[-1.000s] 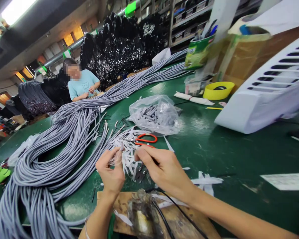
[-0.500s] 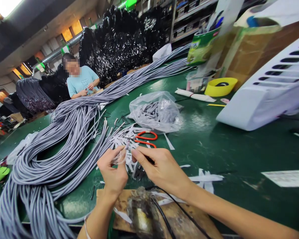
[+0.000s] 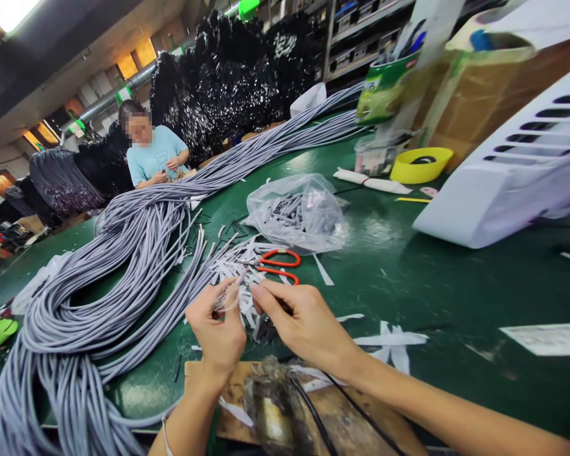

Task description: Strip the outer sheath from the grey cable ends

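Note:
My left hand point(image 3: 218, 329) is closed in a pinch around a grey cable end point(image 3: 242, 275), whose tip points up. Thin whitish strands point(image 3: 227, 296) spread over its fingers. Just to the right, my right hand point(image 3: 298, 320) has thumb and index finger pressed together; whatever is between them is too small to make out. The fingertips of both hands are close but apart. Behind them lie scissors point(image 3: 281, 254) with orange-red handles, on a heap of white strips point(image 3: 225, 263). Below the hands sits a tape-wrapped block point(image 3: 275, 411) on a wooden board point(image 3: 356, 418).
A large bundle of grey cables point(image 3: 137, 221) curves over the green table point(image 3: 437, 285) on the left. Beyond the scissors is a clear bag of small grey pieces point(image 3: 297, 215). A white slotted plastic housing point(image 3: 479, 196) and a yellow tape ring point(image 3: 420, 166) stand right. A co-worker point(image 3: 156, 155) sits opposite.
Both hands keep nearly the same pose, fingertips close together. The view has shifted very slightly, and the co-worker's head and hands have moved a little.

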Available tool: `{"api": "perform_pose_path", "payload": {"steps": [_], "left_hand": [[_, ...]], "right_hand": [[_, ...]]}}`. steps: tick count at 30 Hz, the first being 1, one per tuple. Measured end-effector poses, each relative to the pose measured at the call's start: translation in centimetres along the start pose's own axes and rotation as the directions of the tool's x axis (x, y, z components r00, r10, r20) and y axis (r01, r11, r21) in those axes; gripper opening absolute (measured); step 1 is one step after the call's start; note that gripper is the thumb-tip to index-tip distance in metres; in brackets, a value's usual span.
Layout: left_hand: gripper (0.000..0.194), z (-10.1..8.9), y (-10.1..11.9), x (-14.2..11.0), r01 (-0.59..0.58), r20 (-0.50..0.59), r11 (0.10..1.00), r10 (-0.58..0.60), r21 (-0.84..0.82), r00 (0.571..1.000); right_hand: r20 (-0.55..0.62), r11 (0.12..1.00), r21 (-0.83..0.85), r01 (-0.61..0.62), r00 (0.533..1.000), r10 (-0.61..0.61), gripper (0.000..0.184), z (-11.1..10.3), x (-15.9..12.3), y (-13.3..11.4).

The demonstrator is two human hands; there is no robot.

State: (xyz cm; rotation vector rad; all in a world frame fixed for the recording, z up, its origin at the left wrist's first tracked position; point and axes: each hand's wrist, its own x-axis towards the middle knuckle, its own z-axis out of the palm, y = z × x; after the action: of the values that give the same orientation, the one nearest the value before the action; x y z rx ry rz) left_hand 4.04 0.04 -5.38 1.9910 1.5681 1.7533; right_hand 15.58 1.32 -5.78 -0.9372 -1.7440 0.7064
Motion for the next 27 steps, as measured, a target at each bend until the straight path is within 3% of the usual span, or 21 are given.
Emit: {"api": "perform_pose_path", "payload": {"steps": [6,12,19,27], "left_hand": [[0.021,0.3,0.1,-0.4,-0.012,0.083,1.000,0.013,-0.007,0.996],[0.021,0.2,-0.1,-0.3,0.044,-0.030,0.999,-0.044,-0.008,0.999],[0.020,0.2,-0.4,-0.3,-0.028,-0.024,0.999,0.029,0.033,0.999],[0.021,0.6,-0.3,-0.5,-0.159,0.036,0.979,0.156,0.125,0.987]], "right_hand": [[-0.082,0.996,0.070,-0.048,0.995,0.054,0.037,-0.1,0.2,0.0],[0.016,0.995,0.075,-0.058,0.998,0.057,0.037,-0.2,0.3,0.1],[0.060,0.989,0.100,-0.110,0.993,0.105,0.037,-0.1,0.3,0.2],[-0.047,0.921,0.328,-0.208,0.971,0.236,0.041,1.1,0.1,0.7]]}}
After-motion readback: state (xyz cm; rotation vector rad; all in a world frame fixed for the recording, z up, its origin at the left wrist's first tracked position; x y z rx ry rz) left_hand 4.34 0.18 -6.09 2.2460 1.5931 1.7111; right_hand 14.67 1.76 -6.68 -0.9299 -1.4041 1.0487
